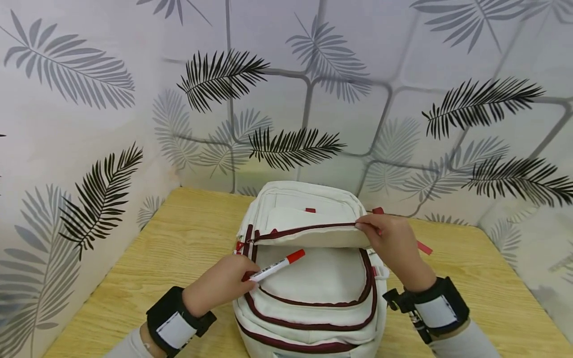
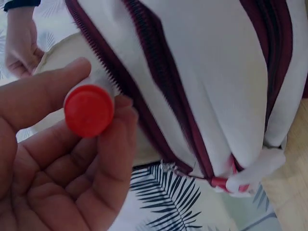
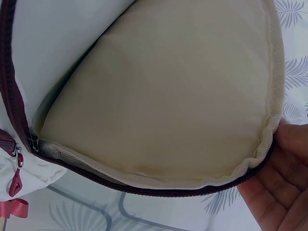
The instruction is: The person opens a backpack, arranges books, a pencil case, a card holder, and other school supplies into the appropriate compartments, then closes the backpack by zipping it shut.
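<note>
A white backpack (image 1: 313,315) with dark red zips rests on the table, its front pocket unzipped. My right hand (image 1: 398,248) pinches the edge of the pocket flap (image 1: 320,237) and holds it raised at the right. Beige lining (image 3: 168,101) shows inside the flap in the right wrist view. At the left of the pocket opening, my left hand (image 1: 224,281) grips a white marker (image 1: 274,269) between thumb and fingers. Its red cap points up and right over the opening; the red end (image 2: 89,111) faces the left wrist camera.
The backpack stands on a wood-grain table (image 1: 179,223). Behind and to the left rises a pale wall (image 1: 277,40) with a leaf pattern. A red strap (image 1: 424,247) sticks out at the bag's right side, near the right hand.
</note>
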### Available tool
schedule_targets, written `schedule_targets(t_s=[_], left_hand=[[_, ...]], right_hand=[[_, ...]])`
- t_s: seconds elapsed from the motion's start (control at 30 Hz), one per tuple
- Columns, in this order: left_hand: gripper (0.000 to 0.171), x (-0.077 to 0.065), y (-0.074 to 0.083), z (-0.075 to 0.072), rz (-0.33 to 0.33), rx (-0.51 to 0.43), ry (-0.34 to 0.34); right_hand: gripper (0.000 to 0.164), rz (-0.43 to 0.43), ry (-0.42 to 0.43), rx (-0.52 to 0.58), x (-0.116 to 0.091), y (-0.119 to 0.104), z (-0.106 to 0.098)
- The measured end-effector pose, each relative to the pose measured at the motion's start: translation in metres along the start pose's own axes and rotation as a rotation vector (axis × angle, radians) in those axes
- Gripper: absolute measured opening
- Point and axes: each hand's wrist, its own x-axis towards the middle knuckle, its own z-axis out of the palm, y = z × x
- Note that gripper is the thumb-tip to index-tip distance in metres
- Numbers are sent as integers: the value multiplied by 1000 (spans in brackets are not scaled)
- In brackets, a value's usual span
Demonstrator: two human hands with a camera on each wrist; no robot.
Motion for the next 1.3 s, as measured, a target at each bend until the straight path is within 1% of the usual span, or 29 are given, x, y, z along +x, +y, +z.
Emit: schedule_targets(t_s=[0.17, 0.27, 0.37, 0.53, 0.7, 0.87, 1.0, 1.2, 1.3], left_hand=[[5, 16, 5, 7, 65, 62, 56], [4, 25, 6, 11, 86, 94, 75], [4, 34, 6, 15, 92, 98, 69], [6, 46, 7, 19, 57, 100, 44], [6, 54, 13, 22, 59, 144, 21], [7, 58, 17, 27, 69, 185, 10], [7, 59, 18, 29, 68, 186, 18], [22, 53, 18, 27, 80, 151, 18], [20, 49, 17, 25, 116, 172, 18]], right_hand=[[8, 13, -3, -4, 0, 0, 1], [8, 20, 0, -4, 1, 1, 1], [8, 34, 0, 3, 2, 1, 2], [7, 49, 2, 12, 3, 1, 2], [8, 54, 17, 15, 3, 1, 1], [8, 57, 15, 24, 2, 1, 2], [7, 52, 20, 27, 1, 1, 2], [8, 42, 21, 27, -2, 0, 2], [8, 44, 16, 28, -3, -1, 1]])
